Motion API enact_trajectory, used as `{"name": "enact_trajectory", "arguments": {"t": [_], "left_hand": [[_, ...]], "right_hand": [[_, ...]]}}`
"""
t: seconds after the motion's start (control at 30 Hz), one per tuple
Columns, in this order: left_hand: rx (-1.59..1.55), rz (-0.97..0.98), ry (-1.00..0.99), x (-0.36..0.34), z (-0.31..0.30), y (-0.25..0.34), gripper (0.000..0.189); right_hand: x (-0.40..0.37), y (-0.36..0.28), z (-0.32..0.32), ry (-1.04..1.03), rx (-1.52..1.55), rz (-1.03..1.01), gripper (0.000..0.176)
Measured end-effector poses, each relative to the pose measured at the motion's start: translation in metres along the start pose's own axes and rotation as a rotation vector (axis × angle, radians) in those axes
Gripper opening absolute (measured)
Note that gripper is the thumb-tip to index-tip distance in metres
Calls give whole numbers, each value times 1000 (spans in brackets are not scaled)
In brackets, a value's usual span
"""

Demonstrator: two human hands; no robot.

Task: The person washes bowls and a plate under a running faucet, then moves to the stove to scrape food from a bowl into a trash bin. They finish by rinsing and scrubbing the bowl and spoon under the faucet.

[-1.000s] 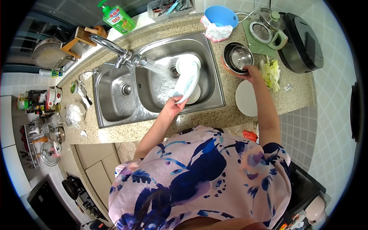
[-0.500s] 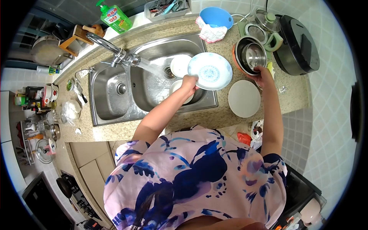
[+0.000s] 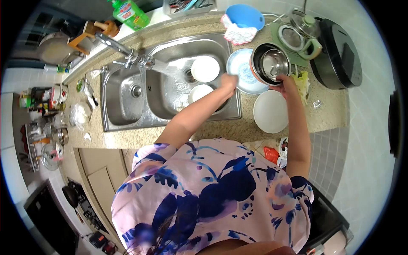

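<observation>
Just right of the stainless steel double sink (image 3: 117,100), pinching the near edge of a round white plate with a blue pattern (image 3: 241,73) in the left hand (image 3: 229,80), fingers shut on the rim alone, probably to keep off the wet face. Held about level over the speckled stone table (image 3: 323,111); resting on it or not, impossible to tell. A little further right of the sink, gripping with the right hand (image 3: 285,81) the near rim of a nest of shiny steel bowls in an orange-rimmed pot (image 3: 270,63), fingers curled closed over the edge. Tipped toward the body and overlapping the plate's right side, seemingly lifted at one edge so that the plate fits beneath. Down in the sink's right basin, two plain white dishes (image 3: 205,69), lying flat by the drain within reach of the stream from the chrome tap (image 3: 123,50), left running. In front of the sink's right corner, a large plain white round plate (image 3: 270,111), flat on the table under the right forearm. Beside the right hand, pale green cabbage leaves (image 3: 302,83). Behind the sink, a green bottle of dish soap (image 3: 135,12), close to the tap; behind its right corner, a blue plastic bowl (image 3: 244,16) with a white-and-red cloth (image 3: 239,35) draped at its foot.
</observation>
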State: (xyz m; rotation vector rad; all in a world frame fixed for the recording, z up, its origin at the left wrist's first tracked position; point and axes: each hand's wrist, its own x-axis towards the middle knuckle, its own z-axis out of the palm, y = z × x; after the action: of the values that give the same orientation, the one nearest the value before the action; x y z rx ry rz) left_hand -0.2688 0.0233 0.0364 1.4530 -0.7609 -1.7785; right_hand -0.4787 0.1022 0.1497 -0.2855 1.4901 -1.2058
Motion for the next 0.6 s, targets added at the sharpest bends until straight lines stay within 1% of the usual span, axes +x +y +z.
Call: {"name": "enact_trajectory", "arguments": {"t": [0.07, 0.1, 0.17, 0.2, 0.27, 0.3, 0.33, 0.4, 0.47, 0.53, 0.6], "left_hand": [[175, -31, 13, -4, 3, 11, 31], [169, -35, 28, 8, 4, 3, 31], [373, 75, 48, 36, 2, -21, 22], [367, 68, 60, 26, 2, -10, 22], [315, 13, -48, -12, 8, 32, 32], [284, 84, -12, -16, 9, 33, 29], [276, 81, -1, -14, 6, 33, 29], [338, 17, -204, -13, 0, 39, 27], [327, 17, -200, -17, -2, 42, 27], [415, -41, -235, -18, -6, 46, 29], [389, -64, -240, -19, -8, 45, 31]], "right_hand": [[6, 4, 11, -21, -49, 6, 24], [8, 5, 15, -14, -51, 17, 24], [14, 7, 18, -13, -62, 36, 24], [19, 8, 18, -9, -87, 52, 22], [21, 10, 23, -15, -124, 75, 21], [18, 9, 27, 29, -132, 60, 20], [17, 8, 30, 74, -140, 42, 20], [23, 9, 28, 66, -157, 59, 19], [29, 12, 23, 64, -169, 72, 19], [31, 13, 24, 67, -150, 93, 20], [29, 13, 25, 66, -155, 80, 19]]}}
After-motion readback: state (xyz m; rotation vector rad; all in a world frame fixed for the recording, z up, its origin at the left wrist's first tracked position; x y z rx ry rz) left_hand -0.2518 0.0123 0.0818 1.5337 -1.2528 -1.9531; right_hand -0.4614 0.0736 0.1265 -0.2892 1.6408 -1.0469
